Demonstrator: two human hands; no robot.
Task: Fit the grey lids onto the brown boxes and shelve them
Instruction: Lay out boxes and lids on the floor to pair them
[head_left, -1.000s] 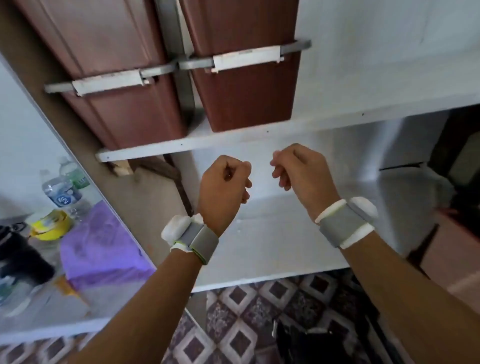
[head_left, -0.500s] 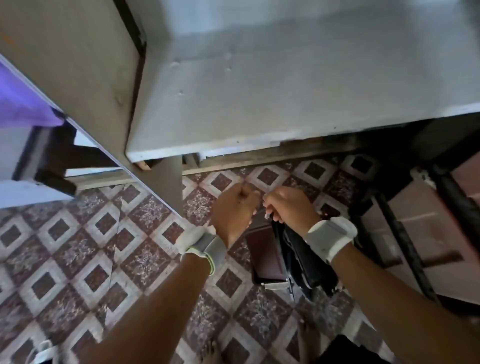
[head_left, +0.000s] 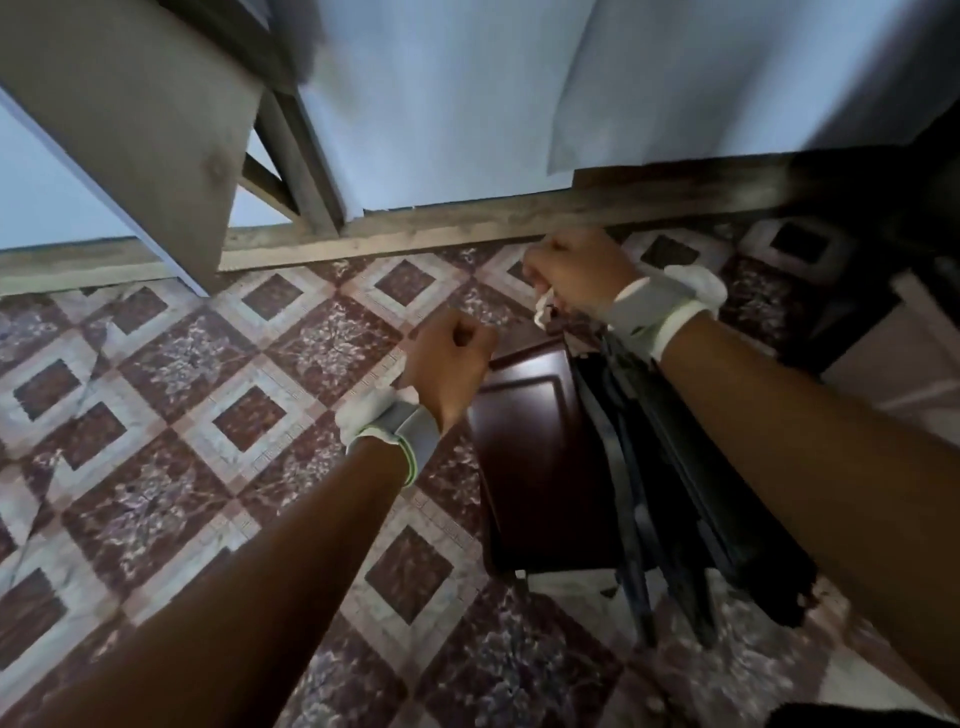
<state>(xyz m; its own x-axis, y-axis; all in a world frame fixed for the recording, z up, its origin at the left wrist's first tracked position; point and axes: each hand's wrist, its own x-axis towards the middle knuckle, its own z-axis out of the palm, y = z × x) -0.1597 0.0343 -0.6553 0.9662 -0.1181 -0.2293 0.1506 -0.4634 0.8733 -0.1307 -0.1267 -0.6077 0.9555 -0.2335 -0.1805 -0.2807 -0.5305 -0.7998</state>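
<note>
A dark brown box (head_left: 535, 467) lies on the patterned floor below my arms. Against its right side lean dark grey lids (head_left: 670, 499), standing on edge. My right hand (head_left: 576, 270) hovers over the lids' top end, its fingers curled round a white clip (head_left: 544, 307) on a lid. My left hand (head_left: 449, 358) is a closed fist over the box's far left corner. I see nothing held in it, and its fingertips are hidden.
The white bottom shelf (head_left: 447, 130) and its wooden front rail (head_left: 467, 228) run just beyond my hands. A grey upright panel (head_left: 145, 135) stands at the far left. Tiled floor (head_left: 208, 415) stretches to the left; dark furniture legs (head_left: 857, 291) stand at the right.
My view dropped from the shelved boxes to the floor. Both hands came down from the shelf; the right hand has taken the lid's top, the left moved over the box.
</note>
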